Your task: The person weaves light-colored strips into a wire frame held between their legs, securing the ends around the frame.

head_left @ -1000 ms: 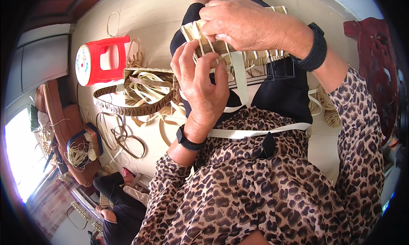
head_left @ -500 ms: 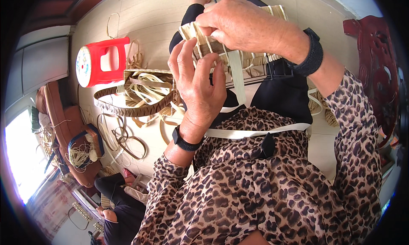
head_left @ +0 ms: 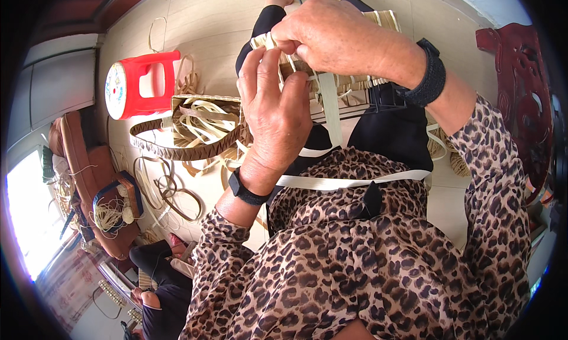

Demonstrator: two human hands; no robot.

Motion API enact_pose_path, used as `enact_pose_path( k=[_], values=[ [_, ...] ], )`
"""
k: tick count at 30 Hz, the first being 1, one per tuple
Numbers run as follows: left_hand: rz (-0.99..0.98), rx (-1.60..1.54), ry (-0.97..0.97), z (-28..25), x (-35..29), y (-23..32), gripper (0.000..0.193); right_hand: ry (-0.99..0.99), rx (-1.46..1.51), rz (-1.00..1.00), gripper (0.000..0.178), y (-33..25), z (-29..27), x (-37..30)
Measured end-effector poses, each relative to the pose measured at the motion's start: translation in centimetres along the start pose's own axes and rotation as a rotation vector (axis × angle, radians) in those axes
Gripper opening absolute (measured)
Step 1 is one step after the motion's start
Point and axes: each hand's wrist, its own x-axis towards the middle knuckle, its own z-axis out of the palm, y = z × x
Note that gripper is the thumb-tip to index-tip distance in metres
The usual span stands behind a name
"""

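A woven panel (head_left: 346,83) of pale and brown flat strips lies across my lap on a dark wire frame (head_left: 378,97). My right hand (head_left: 340,38) reaches over its top, thumb and forefinger pinched on a pale strip (head_left: 271,41) at the left end. Just below, my left hand (head_left: 275,97) has its bent fingers against that same end, with the thumb on the near side. Its fingertips are partly hidden behind the panel. From the panel's middle a wide pale strip (head_left: 331,109) hangs toward my waist.
Left of my legs stands a woven basket (head_left: 207,97) full of loose strips, its braided handle (head_left: 177,152) leaning out. Beyond it a red plastic stool (head_left: 145,86) lies on its side. Curled brown strips (head_left: 168,192) are on the floor. Another person (head_left: 165,287) sits at lower left.
My left hand has shifted slightly up, its fingers drawing closer together near the right fingertips. The right hand stays almost in place, still pinching at the panel's left end.
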Motion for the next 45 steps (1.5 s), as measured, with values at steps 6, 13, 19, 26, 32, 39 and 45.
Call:
enact_pose_path(
  k=[6,13,19,26,32,39,45],
  values=[
    [0.232,0.106,0.033,0.2,0.5,-0.6,0.015,-0.081,-0.072,0.070,0.003,-0.9,-1.1,0.0],
    [0.353,0.158,-0.107,0.1,-0.1,-0.7,0.024,-0.019,0.006,0.052,0.006,0.4,1.0,-0.9],
    [0.301,0.093,-0.002,0.1,0.9,-1.1,0.021,0.092,0.161,0.300,0.016,-0.9,-2.1,-3.5],
    [0.247,0.066,0.004,0.1,0.7,-0.9,0.017,0.004,0.409,0.653,0.028,-5.0,-0.6,-8.1],
    [0.244,0.058,-0.005,0.1,0.6,-1.0,0.018,0.002,0.456,0.714,0.026,-5.2,0.6,-8.0],
    [0.198,0.018,-0.007,0.3,0.5,-0.9,0.017,0.020,0.363,0.674,0.024,-5.0,0.7,-7.0],
    [0.155,0.028,0.038,0.4,0.6,-0.3,0.015,-0.016,0.341,0.674,0.021,-4.7,0.4,-6.7]
  ],
)
